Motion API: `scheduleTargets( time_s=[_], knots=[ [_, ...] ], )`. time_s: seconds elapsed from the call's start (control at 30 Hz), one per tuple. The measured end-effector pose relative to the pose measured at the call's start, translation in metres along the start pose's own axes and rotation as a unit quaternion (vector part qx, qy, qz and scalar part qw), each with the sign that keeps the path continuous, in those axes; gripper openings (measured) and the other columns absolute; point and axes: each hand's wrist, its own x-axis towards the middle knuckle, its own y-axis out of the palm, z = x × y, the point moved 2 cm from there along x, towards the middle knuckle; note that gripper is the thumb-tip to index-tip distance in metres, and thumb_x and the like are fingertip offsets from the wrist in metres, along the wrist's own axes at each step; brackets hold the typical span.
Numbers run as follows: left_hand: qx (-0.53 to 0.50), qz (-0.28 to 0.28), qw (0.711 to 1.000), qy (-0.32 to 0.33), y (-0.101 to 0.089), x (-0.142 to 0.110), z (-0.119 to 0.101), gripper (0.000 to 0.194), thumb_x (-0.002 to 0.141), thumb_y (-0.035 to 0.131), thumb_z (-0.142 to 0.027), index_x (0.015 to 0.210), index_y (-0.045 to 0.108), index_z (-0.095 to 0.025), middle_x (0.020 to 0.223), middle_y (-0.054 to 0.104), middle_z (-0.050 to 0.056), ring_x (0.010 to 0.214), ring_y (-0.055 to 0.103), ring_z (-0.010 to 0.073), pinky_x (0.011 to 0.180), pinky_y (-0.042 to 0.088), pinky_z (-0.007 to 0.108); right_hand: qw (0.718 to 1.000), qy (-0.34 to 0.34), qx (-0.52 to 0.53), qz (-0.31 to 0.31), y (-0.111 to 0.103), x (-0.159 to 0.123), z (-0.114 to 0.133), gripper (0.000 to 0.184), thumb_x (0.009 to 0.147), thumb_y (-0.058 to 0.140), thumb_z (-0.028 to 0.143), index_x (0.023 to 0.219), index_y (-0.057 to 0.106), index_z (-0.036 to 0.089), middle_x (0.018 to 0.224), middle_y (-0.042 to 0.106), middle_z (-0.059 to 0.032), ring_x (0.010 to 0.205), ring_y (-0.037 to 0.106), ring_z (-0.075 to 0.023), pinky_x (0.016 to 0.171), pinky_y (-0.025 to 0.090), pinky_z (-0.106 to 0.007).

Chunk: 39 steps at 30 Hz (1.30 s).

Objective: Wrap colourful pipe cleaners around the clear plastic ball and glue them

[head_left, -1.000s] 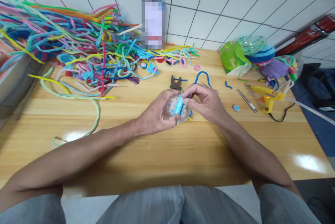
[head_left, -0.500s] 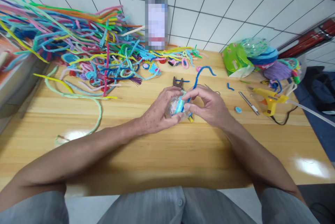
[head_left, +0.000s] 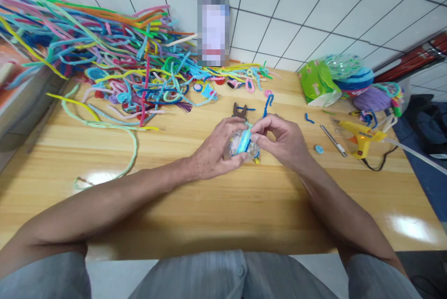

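Fingers of the left hand (head_left: 211, 150) are curled around a clear, blue-banded object (head_left: 243, 143), held near the frame's centre; a dark-blue pipe cleaner (head_left: 267, 104) is pinched by the right hand (head_left: 284, 143); pliers (head_left: 240, 111) are seen just above; a yellow glue gun (head_left: 362, 137) is placed at right.
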Motion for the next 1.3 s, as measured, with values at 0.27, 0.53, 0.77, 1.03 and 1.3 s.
scheduleTargets(
  time_s=[0.27,0.53,0.77,1.03,1.3],
  knots=[
    [-0.017,0.046,0.996,-0.073,-0.0057,0.0012,-0.0018,0.066,0.104,0.068,-0.047,0.161,0.044,-0.023,0.156,0.059,0.019,0.146,0.061,0.0356,0.124,0.052,0.056,1.0,-0.006,-0.025,0.009,0.0014,-0.0017,0.0089,0.006,0.09,0.08,0.026,0.088,0.075,0.025,0.08,0.072,-0.0002,0.073,0.061,-0.0175,0.072,0.051,-0.035],
    [-0.009,0.029,0.999,-0.031,-0.0029,0.0025,-0.0041,0.06,0.103,0.07,-0.044,0.154,0.046,-0.022,0.147,0.061,0.018,0.138,0.062,0.0326,0.118,0.056,0.053,1.0,0.002,-0.013,0.017,-0.0008,-0.0037,0.0027,0.012,0.087,0.083,0.026,0.096,0.076,0.025,0.086,0.067,-0.0003,0.078,0.06,-0.0177,0.073,0.049,-0.035],
    [0.029,-0.03,0.999,-0.033,-0.0022,0.0003,-0.0042,0.078,0.096,0.079,-0.047,0.16,0.042,-0.023,0.151,0.058,0.018,0.143,0.06,0.0338,0.12,0.055,0.055,1.0,-0.017,-0.026,0.005,0.0027,-0.0047,0.0039,0.012,0.087,0.084,0.029,0.093,0.074,0.026,0.088,0.072,-0.0012,0.08,0.062,-0.0195,0.077,0.052,-0.037],
    [0.038,-0.022,0.999,-0.018,-0.0002,0.0002,-0.0021,0.061,0.102,0.07,-0.046,0.154,0.046,-0.025,0.148,0.057,0.017,0.144,0.057,0.0319,0.12,0.053,0.055,0.998,-0.049,-0.027,0.028,0.0025,-0.0038,0.0066,0.01,0.088,0.081,0.021,0.095,0.076,0.026,0.091,0.075,-0.0008,0.081,0.066,-0.0184,0.079,0.054,-0.035],
    [0.033,-0.008,0.999,-0.019,-0.0018,0.0003,-0.0042,0.06,0.102,0.07,-0.041,0.153,0.044,-0.026,0.148,0.056,0.016,0.143,0.056,0.0321,0.119,0.054,0.054,1.0,-0.006,0.022,0.021,-0.005,0.0,0.0009,0.01,0.09,0.082,0.029,0.097,0.078,0.023,0.086,0.076,-0.0004,0.073,0.066,-0.0157,0.072,0.055,-0.032]
  ],
)
